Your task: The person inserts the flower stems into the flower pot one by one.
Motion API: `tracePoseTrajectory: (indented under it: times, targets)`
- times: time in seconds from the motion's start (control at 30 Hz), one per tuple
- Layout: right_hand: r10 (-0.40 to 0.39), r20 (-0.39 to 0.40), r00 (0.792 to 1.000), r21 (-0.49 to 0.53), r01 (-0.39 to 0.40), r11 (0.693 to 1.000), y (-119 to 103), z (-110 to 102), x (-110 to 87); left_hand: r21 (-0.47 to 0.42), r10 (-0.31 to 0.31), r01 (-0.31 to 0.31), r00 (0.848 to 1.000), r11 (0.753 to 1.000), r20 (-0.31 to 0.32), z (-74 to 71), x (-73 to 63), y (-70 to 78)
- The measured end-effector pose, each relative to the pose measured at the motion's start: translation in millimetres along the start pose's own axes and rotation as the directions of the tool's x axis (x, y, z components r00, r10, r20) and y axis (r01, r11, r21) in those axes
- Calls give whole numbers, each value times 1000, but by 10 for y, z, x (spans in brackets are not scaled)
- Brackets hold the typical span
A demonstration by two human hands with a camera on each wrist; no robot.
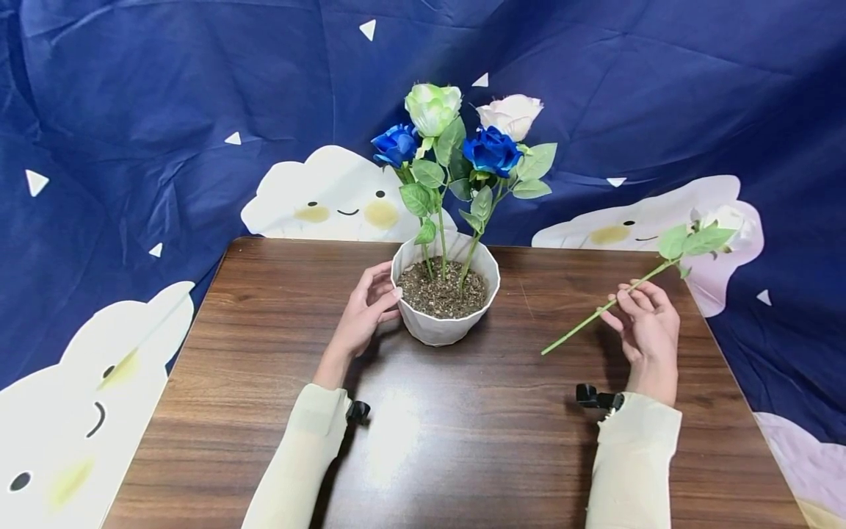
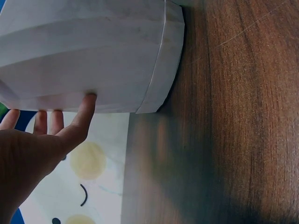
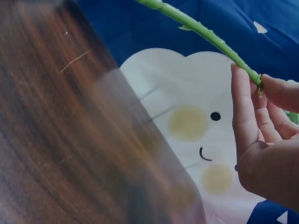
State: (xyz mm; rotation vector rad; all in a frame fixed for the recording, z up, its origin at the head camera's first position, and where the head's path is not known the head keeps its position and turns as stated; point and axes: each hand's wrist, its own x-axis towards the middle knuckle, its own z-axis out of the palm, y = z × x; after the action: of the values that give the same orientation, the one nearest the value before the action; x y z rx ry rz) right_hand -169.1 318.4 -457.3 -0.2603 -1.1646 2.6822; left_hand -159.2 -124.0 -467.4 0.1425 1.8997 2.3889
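A white faceted flower pot (image 1: 439, 330) stands upright on the table, filled with brown soil (image 1: 423, 290). In it are a light green-and-white rose (image 1: 432, 109), a pale pink rose (image 1: 512, 116) and two blue roses (image 1: 492, 152). My left hand (image 1: 365, 312) touches the pot's left side; the left wrist view shows the thumb and fingertips against its wall (image 2: 117, 70). To the right of the pot, my right hand (image 1: 646, 323) pinches the green stem (image 3: 205, 32) of a white rose between thumb and fingers. Its bloom (image 1: 736, 224) points up and right, the bare stem end down toward the pot.
The brown wooden table (image 1: 463, 455) reaches its back edge just behind the pot. A dark blue curtain (image 1: 165, 88) with white smiling clouds (image 1: 330, 176) hangs behind and at both sides. Black straps (image 1: 598, 397) sit on both wrists over cream sleeves (image 1: 634, 463).
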Motion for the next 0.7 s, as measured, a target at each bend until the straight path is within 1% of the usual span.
tracePoseTrajectory:
  times: [0.13,0.27,0.57,0.7]
  targets:
    - [-30,15,999,4,30,1000,-25,109,-2,-1,0,0,1000,1000,-5,2,-11,9]
    - [-44,25,999,5,44,999,-47,215,-3,0,2,-2,1000,1000,-10,5,-20,19]
    - [-102,25,995,5,101,995,-74,418,-14,-1,-1,1,1000,1000,-2,1,-9,4]
    - [-120,39,992,-3,120,993,-71,508,-15,1,-1,1,1000,1000,-4,1,-4,4]
